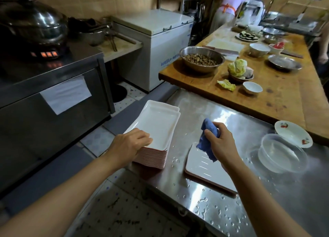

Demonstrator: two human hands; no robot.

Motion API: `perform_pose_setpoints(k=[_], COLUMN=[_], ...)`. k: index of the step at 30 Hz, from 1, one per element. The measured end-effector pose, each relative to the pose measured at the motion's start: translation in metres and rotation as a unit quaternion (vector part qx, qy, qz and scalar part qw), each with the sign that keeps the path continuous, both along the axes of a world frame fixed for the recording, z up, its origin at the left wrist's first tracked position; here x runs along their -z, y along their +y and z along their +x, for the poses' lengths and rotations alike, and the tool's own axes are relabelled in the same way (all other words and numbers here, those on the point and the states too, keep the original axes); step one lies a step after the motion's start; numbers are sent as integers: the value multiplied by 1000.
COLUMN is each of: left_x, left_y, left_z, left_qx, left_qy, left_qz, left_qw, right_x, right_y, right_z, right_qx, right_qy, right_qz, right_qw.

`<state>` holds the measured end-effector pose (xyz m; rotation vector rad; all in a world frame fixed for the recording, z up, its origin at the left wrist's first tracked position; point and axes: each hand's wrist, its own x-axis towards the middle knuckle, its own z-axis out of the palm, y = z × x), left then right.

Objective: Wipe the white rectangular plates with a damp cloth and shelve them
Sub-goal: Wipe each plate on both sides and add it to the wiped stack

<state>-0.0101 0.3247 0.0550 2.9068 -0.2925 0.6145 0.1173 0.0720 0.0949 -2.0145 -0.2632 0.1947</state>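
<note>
Gripping a crumpled blue cloth (pixel 207 141) in curled fingers, the right hand (pixel 220 144) holds it just above the far end of a single white rectangular plate (pixel 201 167) that lies flat on the wet steel counter (pixel 231 115); the cloth's lower corner hangs down to the plate's surface. The plate has a reddish-brown underside edge showing along its near side, and water drops dot the counter around it. Just to its left stands a tall stack of white plates (pixel 160 128) near the counter's left edge, the top two sitting slightly askew. The left hand (pixel 131 144) rests on the stack's near corner, fingers bent over the rim of the top plate and grasping it. To the right of the single plate sits a clear plastic container (pixel 279 153), and just beyond that a small white dish with red floral marks (pixel 292 133). Behind the counter a wooden table (pixel 277 94) carries a metal bowl of brown food (pixel 202 59), cabbage leaves (pixel 237 67) and several small bowls. A white chest freezer (pixel 160 46) stands farther back on the left.
</note>
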Motion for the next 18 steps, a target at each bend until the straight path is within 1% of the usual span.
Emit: perform_pose_setpoints(k=[6,11,18], left_x=[12,7,15], left_y=[0,0,-2], left_z=[2,7,19], left_qx=[-10,-20,-35], left_qy=[19,60,75], left_qz=[3,13,18], left_qw=[1000,998,996], right_x=[6,13,22], right_y=[-1,-4,-15], right_z=[0,1,1], right_qx=[-1,8,15], right_qy=[3,12,34], right_qz=[-4,0,6], right_qw=[1000,1000,999])
